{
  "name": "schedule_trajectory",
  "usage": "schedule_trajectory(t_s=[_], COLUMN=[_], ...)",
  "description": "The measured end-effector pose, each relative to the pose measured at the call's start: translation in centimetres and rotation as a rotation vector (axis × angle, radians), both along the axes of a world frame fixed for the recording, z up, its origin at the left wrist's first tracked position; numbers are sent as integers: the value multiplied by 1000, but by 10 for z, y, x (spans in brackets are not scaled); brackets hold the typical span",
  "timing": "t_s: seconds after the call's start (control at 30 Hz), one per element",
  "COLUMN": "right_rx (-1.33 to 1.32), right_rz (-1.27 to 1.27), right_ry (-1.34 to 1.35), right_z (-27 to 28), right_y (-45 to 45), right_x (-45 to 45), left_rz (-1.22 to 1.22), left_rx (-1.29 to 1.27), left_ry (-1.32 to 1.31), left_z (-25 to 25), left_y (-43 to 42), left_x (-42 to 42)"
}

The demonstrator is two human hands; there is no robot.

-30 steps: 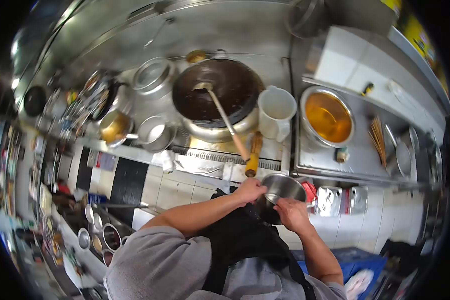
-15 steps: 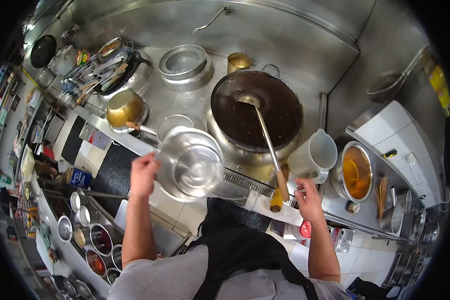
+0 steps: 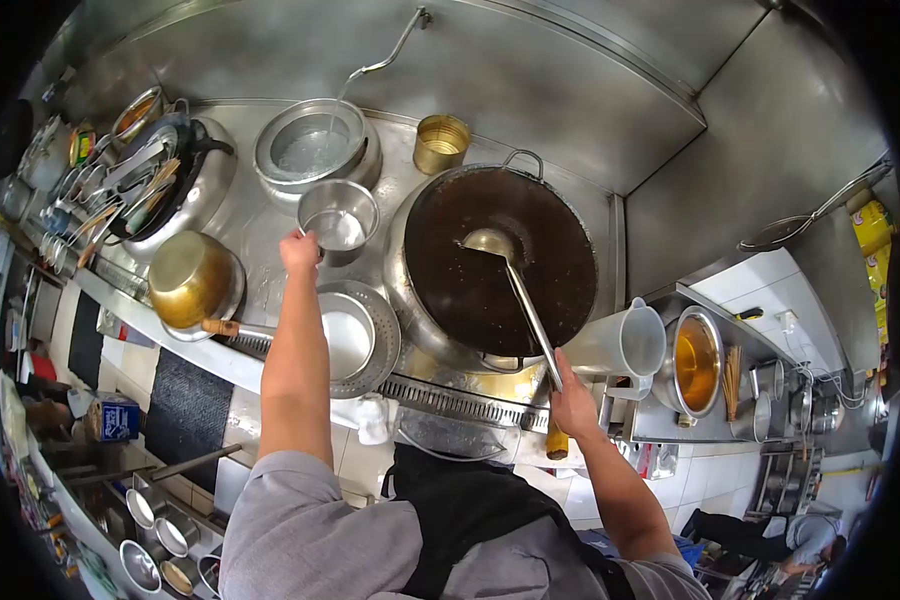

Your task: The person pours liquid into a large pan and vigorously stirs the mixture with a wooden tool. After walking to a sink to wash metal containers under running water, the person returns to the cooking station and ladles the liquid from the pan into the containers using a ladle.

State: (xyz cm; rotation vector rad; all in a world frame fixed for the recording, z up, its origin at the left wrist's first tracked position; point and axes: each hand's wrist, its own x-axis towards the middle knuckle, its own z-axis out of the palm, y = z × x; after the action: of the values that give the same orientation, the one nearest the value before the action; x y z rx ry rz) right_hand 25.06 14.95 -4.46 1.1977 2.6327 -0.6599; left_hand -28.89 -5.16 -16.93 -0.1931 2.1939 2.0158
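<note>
My left hand (image 3: 300, 252) is closed on the near side of a small steel pot (image 3: 342, 222), held next to a larger round pot of water (image 3: 315, 145) under a running tap (image 3: 390, 58). Its handle is mostly hidden in my fingers. My right hand (image 3: 572, 400) grips the long ladle (image 3: 530, 312), whose bowl rests in dark liquid in a big wok (image 3: 500, 270). Below the small pot, a saucepan (image 3: 342, 340) sits on a perforated tray (image 3: 385, 345).
A brass-coloured pot (image 3: 190, 280) and a pan heaped with utensils (image 3: 160, 180) stand left. A gold tin (image 3: 440, 143) is behind the wok. To the right are a plastic jug (image 3: 635, 340) and a bowl of amber liquid (image 3: 695, 360). Another person (image 3: 810, 535) is at lower right.
My left hand and the steel pot have moved forward, close to the water pot. My right hand, free half a second ago, has taken hold of the ladle.
</note>
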Motion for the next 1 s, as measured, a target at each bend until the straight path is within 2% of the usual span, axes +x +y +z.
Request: schedule_trajectory(t_s=[0.03,0.1,0.13,0.23,0.27,0.33,0.4,0.47,0.5,0.57,0.6,0.7,0.77,0.83,0.87,0.9,1.0], right_rx=[1,6,-33,-155,-143,-131,-566,-982,-985,-1477,-1560,-1708,-1719,-1693,-1590,-1476,-1483], right_rz=[-4,-10,-14,-102,-99,-88,-325,-543,-542,-709,-781,-835,-806,-590,-711,-801,-737], right_ry=[-41,-6,13,-28,65,157,240,392,387,553,604,674,645,707,717,740,718], right_z=[5,10,12,26,23,22,35,70,78,90,101,124,125,103,121,147,171], right_y=[3,9,10,-1,-9,-14,-19,-32,-28,-15,-13,-12,-4,7,-6,-15,-18], right_x=[-6,-4,-1,-8,-6,-13,-22,-38,-40,-37,-38,-35,-23,0,-3,-14,-16], left_rz=[-10,-94,-145,-162,-160,-118,-67,-115,-132,-189,-200,-357,-422,-518,-557,-590,-607], left_rx=[8,-210,-149,-216,-213,-342,-220,-34,32,208,268,158,72,-144,-230,-265,-497], left_ry=[-2,-21,-147,-291,-298,23,190,45,83,100,96,76,-89,-164,-162,-129,-100], left_z=[-26,-74,-79,-29,-44,-67,-19,64,67,100,110,96,79,56,28,22,3], left_y=[6,10,9,-2,-9,-32,-54,-73,-87,-107,-115,-147,-160,-174,-188,-191,-190], left_x=[-11,-31,-31,-6,-13,-32,-6,40,50,96,121,185,228,264,279,290,311])
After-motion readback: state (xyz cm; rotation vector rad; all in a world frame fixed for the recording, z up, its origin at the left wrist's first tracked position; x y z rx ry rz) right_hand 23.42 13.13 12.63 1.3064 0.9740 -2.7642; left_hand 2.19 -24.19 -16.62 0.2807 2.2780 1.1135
